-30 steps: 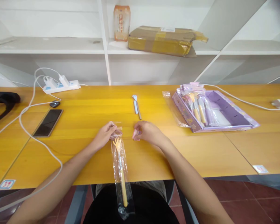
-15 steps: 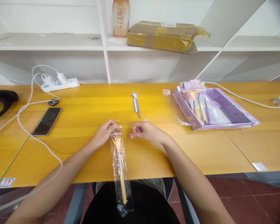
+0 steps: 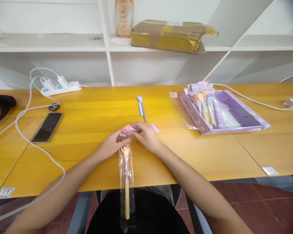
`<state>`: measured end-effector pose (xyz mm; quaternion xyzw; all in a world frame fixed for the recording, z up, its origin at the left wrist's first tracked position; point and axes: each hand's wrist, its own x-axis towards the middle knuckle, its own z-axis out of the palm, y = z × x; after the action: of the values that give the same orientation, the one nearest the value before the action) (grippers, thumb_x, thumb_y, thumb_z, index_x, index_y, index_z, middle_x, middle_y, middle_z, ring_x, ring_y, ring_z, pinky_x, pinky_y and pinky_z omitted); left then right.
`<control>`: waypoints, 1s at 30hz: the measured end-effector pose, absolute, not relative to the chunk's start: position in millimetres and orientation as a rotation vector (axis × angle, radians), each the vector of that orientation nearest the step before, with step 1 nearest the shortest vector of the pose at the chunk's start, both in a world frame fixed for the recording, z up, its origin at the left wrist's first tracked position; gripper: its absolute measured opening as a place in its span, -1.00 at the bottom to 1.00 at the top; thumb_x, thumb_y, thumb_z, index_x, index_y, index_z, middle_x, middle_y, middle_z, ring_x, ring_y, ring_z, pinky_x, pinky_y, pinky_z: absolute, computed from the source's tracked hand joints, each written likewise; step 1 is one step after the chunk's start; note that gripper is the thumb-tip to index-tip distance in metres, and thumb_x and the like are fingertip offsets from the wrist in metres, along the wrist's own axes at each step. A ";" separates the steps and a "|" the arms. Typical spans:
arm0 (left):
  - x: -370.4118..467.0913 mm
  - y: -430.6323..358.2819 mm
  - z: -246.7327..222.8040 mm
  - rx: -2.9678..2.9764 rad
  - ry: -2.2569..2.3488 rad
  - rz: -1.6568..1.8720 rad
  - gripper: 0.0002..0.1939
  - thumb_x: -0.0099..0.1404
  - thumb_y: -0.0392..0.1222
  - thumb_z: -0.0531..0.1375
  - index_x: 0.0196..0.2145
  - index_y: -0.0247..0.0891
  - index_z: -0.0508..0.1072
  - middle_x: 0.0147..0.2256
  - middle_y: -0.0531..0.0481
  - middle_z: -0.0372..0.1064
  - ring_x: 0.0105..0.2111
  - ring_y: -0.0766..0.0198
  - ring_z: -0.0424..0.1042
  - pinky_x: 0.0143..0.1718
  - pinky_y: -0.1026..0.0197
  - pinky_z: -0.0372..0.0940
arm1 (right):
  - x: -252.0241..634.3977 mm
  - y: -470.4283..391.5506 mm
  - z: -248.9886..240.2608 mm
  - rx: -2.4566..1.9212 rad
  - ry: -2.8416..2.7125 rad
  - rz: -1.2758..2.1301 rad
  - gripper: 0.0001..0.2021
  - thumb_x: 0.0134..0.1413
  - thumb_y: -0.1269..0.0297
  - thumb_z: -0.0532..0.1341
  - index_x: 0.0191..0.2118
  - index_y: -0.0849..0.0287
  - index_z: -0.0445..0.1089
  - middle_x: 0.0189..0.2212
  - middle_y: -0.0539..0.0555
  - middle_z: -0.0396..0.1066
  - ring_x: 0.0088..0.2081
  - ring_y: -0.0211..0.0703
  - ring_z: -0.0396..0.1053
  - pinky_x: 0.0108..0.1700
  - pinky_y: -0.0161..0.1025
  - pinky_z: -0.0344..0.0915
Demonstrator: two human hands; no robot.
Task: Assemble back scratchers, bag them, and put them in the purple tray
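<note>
My left hand (image 3: 116, 142) pinches the top of a clear plastic bag (image 3: 122, 195). Inside the bag lies a back scratcher (image 3: 127, 182) with an orange hand-shaped head, a metal shaft and a yellow handle; it hangs over the table's front edge. My right hand (image 3: 146, 136) meets the left at the bag's top, its fingers closed on a pink card (image 3: 128, 129). Another pink piece (image 3: 154, 128) shows beyond the right hand; whether that hand holds it, I cannot tell. Farther back on the table lies a small blue back scratcher (image 3: 142, 109).
A purple box (image 3: 236, 130) with several bagged back scratchers (image 3: 207, 110) stands to the right, an empty-looking clear bag (image 3: 183, 112) beside it. On the left lie a phone (image 3: 47, 127), a power strip (image 3: 61, 88) and white cables. A taped parcel (image 3: 168, 35) rests on the shelf.
My right hand has moved left and brought the pink card to the bag's top, against my left hand. The bagged back scratcher now hangs straighter and slightly lower.
</note>
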<state>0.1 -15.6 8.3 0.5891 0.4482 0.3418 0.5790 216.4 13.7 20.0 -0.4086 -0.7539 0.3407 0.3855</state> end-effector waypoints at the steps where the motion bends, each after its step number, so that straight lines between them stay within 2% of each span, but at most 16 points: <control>1: 0.2 -15.5 6.9 1.383 1.047 0.797 -0.49 0.30 0.08 0.41 0.12 -0.17 0.53 0.03 -0.13 0.62 0.00 -0.01 0.61 0.11 -0.06 0.47 | 216.5 13.4 20.7 -1.062 -1.924 0.842 -0.87 0.32 0.20 0.35 -0.08 0.08 0.51 -0.25 0.05 0.57 -0.26 -0.13 0.50 -0.16 -0.22 0.40; 5: 0.1 -15.1 3.6 1.395 1.046 0.794 -0.53 0.33 0.08 0.38 0.10 -0.18 0.57 0.01 -0.14 0.63 0.01 -0.02 0.61 0.13 -0.08 0.45 | 219.6 14.1 25.4 -1.119 -1.985 0.786 -0.86 0.31 0.17 0.37 -0.10 0.09 0.53 -0.32 0.02 0.55 -0.34 -0.17 0.45 -0.20 -0.25 0.35; 10: -0.3 -15.1 4.8 1.405 1.045 0.808 -0.56 0.35 0.08 0.37 0.10 -0.17 0.59 0.03 -0.13 0.63 0.04 -0.02 0.60 0.12 -0.04 0.45 | 227.3 18.1 30.1 -1.120 -2.087 0.746 -0.87 0.30 0.19 0.39 -0.14 0.10 0.53 -0.31 0.01 0.56 -0.38 -0.21 0.40 -0.23 -0.28 0.29; 16: -0.9 -15.3 7.1 1.460 1.091 0.786 -0.59 0.36 0.14 0.34 0.00 -0.18 0.65 -0.02 -0.09 0.64 -0.03 0.01 0.60 0.06 0.02 0.45 | 227.8 18.0 29.0 -1.152 -2.113 0.786 -0.84 0.24 0.21 0.43 -0.19 0.10 0.47 -0.36 -0.04 0.51 -0.42 -0.24 0.36 -0.28 -0.29 0.24; 19: -0.7 -14.9 8.7 1.452 1.083 0.781 -0.59 0.35 0.14 0.34 0.00 -0.18 0.65 -0.02 -0.09 0.65 -0.01 -0.01 0.60 0.08 0.00 0.45 | 227.3 17.3 28.0 -1.131 -2.101 0.757 -0.80 0.24 0.20 0.43 -0.15 0.10 0.43 -0.29 -0.03 0.50 -0.43 -0.26 0.33 -0.30 -0.29 0.23; 23: 0.0 -13.5 10.9 1.399 1.078 0.818 -0.58 0.33 0.13 0.36 0.00 -0.20 0.63 -0.01 -0.12 0.64 0.00 -0.01 0.60 0.08 -0.03 0.46 | 228.2 16.0 28.1 -1.030 -2.120 0.667 -0.82 0.35 0.13 0.35 -0.09 0.09 0.43 -0.12 0.07 0.46 -0.39 -0.25 0.34 -0.27 -0.26 0.29; 26: 0.9 -13.0 12.3 1.346 1.062 0.826 -0.55 0.32 0.15 0.37 0.03 -0.19 0.62 0.00 -0.11 0.63 -0.02 0.00 0.60 0.10 -0.05 0.46 | 228.3 13.5 29.6 -0.936 -2.146 0.698 -0.83 0.41 0.12 0.30 -0.04 0.08 0.46 -0.09 0.09 0.44 -0.34 -0.22 0.37 -0.23 -0.23 0.35; 30: 1.7 -13.5 15.6 1.380 1.077 0.842 -0.58 0.33 0.18 0.35 -0.06 -0.18 0.64 -0.06 -0.10 0.63 -0.06 0.02 0.60 0.05 -0.03 0.48 | 227.3 9.2 33.6 -0.888 -2.125 0.796 -0.82 0.42 0.11 0.26 -0.03 0.06 0.52 -0.04 0.13 0.41 -0.30 -0.19 0.39 -0.19 -0.17 0.43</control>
<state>1.7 -13.5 15.6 0.5866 0.4576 0.3578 0.5644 227.3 9.2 33.6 -0.3421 -0.8184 0.3066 0.3454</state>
